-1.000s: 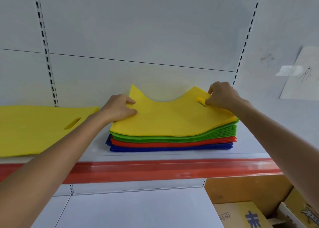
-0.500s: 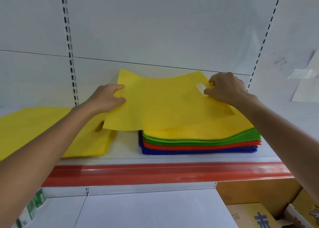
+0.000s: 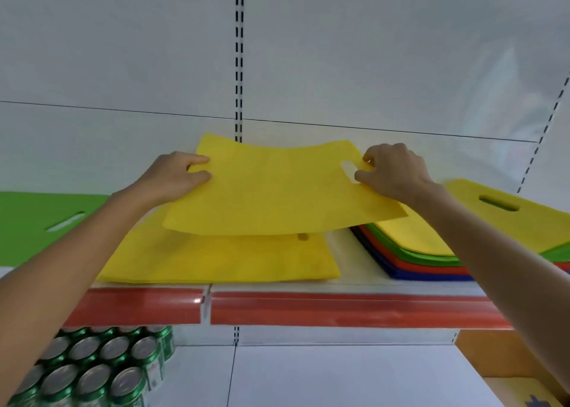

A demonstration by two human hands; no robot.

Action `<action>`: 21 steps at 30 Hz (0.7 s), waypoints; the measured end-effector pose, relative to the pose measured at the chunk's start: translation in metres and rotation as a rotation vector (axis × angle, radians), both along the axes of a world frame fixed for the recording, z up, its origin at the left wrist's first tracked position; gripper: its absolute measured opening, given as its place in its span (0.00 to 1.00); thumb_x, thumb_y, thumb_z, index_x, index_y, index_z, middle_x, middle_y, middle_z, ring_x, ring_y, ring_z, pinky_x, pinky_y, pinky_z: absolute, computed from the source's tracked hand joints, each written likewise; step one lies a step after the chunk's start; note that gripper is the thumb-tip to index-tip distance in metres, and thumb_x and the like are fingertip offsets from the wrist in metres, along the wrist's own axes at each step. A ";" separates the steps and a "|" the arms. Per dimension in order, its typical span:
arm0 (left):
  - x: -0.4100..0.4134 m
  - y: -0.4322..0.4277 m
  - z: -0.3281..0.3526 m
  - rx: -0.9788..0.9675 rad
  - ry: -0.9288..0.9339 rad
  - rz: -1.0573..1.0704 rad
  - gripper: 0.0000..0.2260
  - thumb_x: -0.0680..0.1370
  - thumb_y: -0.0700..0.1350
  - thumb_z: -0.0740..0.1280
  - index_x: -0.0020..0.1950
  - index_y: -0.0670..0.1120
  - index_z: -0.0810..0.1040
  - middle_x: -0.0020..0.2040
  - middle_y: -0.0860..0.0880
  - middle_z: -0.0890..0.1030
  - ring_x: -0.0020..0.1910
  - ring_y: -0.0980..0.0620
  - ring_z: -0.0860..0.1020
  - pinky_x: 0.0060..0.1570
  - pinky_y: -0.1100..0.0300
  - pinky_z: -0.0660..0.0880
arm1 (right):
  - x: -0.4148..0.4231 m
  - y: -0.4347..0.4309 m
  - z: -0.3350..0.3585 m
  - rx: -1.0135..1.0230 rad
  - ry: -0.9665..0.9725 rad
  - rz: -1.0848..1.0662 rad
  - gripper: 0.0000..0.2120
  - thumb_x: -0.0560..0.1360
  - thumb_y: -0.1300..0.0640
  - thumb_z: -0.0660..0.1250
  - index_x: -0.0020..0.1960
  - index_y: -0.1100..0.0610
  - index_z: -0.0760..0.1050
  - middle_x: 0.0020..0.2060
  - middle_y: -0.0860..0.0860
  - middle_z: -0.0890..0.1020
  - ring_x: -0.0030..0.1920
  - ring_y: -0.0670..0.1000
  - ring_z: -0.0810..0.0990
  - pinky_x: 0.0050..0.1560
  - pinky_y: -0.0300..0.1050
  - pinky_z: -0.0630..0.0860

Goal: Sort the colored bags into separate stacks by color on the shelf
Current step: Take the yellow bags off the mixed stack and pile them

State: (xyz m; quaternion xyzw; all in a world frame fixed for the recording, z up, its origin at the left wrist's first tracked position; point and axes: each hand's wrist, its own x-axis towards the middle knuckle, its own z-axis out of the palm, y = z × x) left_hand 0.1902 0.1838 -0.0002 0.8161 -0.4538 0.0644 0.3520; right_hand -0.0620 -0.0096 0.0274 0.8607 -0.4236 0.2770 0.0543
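Observation:
I hold a flat yellow bag [image 3: 271,190] in the air above the shelf. My left hand [image 3: 175,175] pinches its left edge, and my right hand [image 3: 391,169] pinches its right edge beside the handle slot. Directly beneath it lies a stack of yellow bags [image 3: 222,261] on the shelf. To the right sits the mixed stack [image 3: 431,252], with a yellow bag on top and green, red and blue layers under it. A green bag stack [image 3: 34,218] lies at the far left.
The shelf has a red front strip [image 3: 339,309] and a white back panel with a slotted upright [image 3: 239,67]. Below, several green cans [image 3: 101,366] stand at the left on a lower white shelf, and cardboard boxes [image 3: 524,391] sit at the lower right.
Both hands lifted the top yellow bag off the mixed stack and carried it left, over the yellow stack. The view turned left, bringing the green bags and the cans into sight.

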 end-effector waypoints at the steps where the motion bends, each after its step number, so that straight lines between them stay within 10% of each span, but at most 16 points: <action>1: 0.008 0.009 -0.001 0.002 0.003 0.007 0.20 0.79 0.47 0.62 0.70 0.48 0.69 0.71 0.45 0.68 0.68 0.46 0.67 0.60 0.57 0.65 | 0.009 0.008 -0.004 0.012 -0.003 0.002 0.18 0.74 0.49 0.66 0.61 0.56 0.75 0.56 0.57 0.77 0.54 0.60 0.76 0.45 0.46 0.67; 21: 0.065 0.060 -0.051 0.171 0.072 -0.012 0.15 0.78 0.45 0.64 0.63 0.43 0.77 0.66 0.45 0.74 0.66 0.47 0.71 0.58 0.60 0.66 | 0.065 0.073 -0.063 0.226 0.176 -0.007 0.19 0.75 0.45 0.65 0.57 0.59 0.75 0.53 0.56 0.78 0.49 0.57 0.76 0.42 0.44 0.67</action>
